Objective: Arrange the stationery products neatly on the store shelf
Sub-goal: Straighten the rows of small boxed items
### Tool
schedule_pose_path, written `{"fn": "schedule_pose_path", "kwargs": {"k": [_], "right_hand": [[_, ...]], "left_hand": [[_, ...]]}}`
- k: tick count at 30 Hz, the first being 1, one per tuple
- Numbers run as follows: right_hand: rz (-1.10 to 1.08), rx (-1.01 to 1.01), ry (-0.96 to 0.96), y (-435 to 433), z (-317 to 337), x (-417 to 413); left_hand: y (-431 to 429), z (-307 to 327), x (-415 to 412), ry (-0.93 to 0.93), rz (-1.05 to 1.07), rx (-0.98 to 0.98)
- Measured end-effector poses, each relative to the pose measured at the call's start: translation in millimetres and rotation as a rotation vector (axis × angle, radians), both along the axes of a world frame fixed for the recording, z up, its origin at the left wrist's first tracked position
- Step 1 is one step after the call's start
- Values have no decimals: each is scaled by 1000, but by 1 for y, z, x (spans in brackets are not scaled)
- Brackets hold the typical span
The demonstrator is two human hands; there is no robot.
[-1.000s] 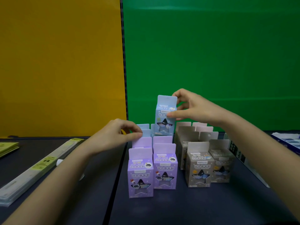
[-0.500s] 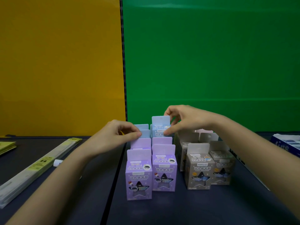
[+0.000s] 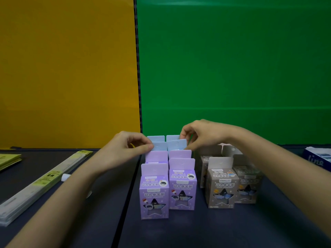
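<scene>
Two rows of small boxes stand on the dark shelf [image 3: 197,230]: purple boxes [image 3: 154,196] in front and light blue boxes [image 3: 158,146] behind them. Beside them on the right stand brown boxes [image 3: 222,188] in two rows. My right hand [image 3: 202,134] pinches the top tab of a light blue box [image 3: 177,144] that stands in the right row behind the purple ones. My left hand [image 3: 127,149] pinches the tab of the blue box in the left row with thumb and fingers.
Long flat packs [image 3: 41,183] lie diagonally at the left, with yellow-green packs [image 3: 9,159] at the far left edge. A blue-and-white box [image 3: 318,157] sits at the right edge. Yellow and green panels form the back wall.
My right hand has lowered the light blue box from the air into the right row behind the purple boxes. My left hand has stayed on the left blue box.
</scene>
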State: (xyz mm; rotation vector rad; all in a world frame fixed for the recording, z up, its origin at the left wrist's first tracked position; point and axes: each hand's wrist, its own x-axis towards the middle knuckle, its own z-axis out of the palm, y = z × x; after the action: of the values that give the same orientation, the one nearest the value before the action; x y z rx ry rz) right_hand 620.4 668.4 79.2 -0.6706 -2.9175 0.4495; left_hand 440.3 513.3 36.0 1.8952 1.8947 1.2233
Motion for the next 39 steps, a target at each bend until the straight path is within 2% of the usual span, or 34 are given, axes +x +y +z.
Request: {"fn": "schedule_pose_path", "kwargs": {"k": [5, 9, 13, 25, 31, 36, 39], "right_hand": [[-41, 126, 94, -1, 0, 0], [-49, 113, 133, -1, -2, -2], [-46, 105, 150, 0, -3, -3], [-68, 126, 136, -8, -3, -5], [-52, 179, 263, -21, 11, 15], [20, 126, 162, -41, 11, 29], [6, 140, 137, -42, 5, 24]], "left_hand": [[9, -4, -7, 67, 102, 105], [17, -9, -10, 173, 156, 95], [20, -12, -12, 174, 126, 34], [19, -13, -14, 134, 157, 16], [-1, -1, -8, 85, 141, 167], [-19, 10, 4, 55, -45, -26], [-15, 9, 4, 80, -50, -51]]}}
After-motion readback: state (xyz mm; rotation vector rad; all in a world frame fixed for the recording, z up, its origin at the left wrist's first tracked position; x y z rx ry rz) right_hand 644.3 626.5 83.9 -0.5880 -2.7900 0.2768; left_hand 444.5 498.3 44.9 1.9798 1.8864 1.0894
